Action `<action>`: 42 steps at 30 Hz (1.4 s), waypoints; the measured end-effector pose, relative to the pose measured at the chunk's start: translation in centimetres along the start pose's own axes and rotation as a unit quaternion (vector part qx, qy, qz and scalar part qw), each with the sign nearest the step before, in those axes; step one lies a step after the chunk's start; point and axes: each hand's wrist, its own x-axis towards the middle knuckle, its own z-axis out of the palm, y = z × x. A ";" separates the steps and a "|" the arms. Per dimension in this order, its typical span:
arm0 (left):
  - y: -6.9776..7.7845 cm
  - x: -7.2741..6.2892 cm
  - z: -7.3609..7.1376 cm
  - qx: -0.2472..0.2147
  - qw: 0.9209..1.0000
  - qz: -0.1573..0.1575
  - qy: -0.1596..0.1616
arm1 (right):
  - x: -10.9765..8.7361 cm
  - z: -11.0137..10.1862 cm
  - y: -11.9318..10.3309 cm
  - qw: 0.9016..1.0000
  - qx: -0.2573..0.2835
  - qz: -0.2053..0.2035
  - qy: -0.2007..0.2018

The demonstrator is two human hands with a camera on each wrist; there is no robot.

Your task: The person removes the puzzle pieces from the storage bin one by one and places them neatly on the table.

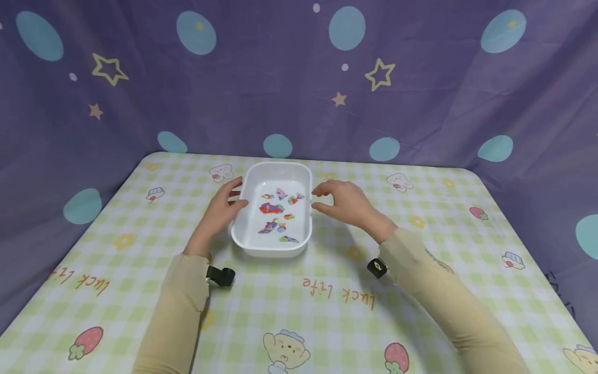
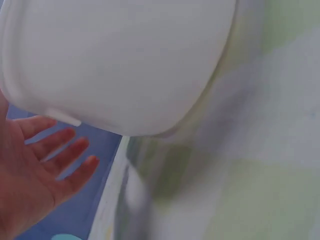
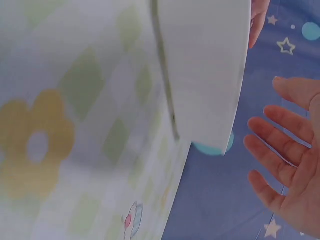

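Note:
A white plastic tray (image 1: 272, 253) with rounded corners rests on the table. Several small, colourful cut-out pieces, such as a red one (image 1: 271, 208), lie flat and scattered on its bottom; their kind is too small to tell. At the tray's left side is my left hand (image 1: 220, 208), its thumb over the rim and its fingers spread outside the wall. The left wrist view shows those fingers (image 2: 70, 150) loosely extended below the tray's lip. My right hand (image 1: 348, 203) is just off the right rim, fingers relaxed and holding nothing; a small gap shows in the right wrist view.
A green-and-white checked cloth (image 1: 327, 332) with printed flowers and cartoon figures covers the table. Behind it hangs a purple curtain (image 1: 280, 93) with stars and blue spots. Both wrists wear small black devices, one on the left (image 1: 221, 276), one on the right (image 1: 377, 267).

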 end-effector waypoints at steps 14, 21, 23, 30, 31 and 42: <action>-1.7 -0.7 0.4 -0.140 0.990 -0.021 -0.021 | 2.3 1.3 -2.9 0.991 -0.034 -0.059 -0.115; -1.7 -0.6 0.6 -0.154 0.987 -0.029 -0.022 | 3.1 2.7 -4.2 0.981 -0.070 -0.058 -0.174; -1.7 -0.6 0.6 -0.154 0.987 -0.036 -0.022 | 3.3 3.0 -4.8 0.976 -0.082 -0.054 -0.195; -1.8 -0.7 0.5 -0.158 0.986 -0.046 -0.024 | 3.7 4.3 -6.5 0.954 -0.135 -0.048 -0.264; -1.8 -0.7 0.5 -0.156 0.986 -0.047 -0.025 | 3.8 4.5 -6.7 0.951 -0.141 -0.049 -0.270; -1.9 -0.6 0.5 -0.166 0.985 -0.044 -0.027 | 4.7 5.9 -7.0 0.938 -0.160 -0.035 -0.307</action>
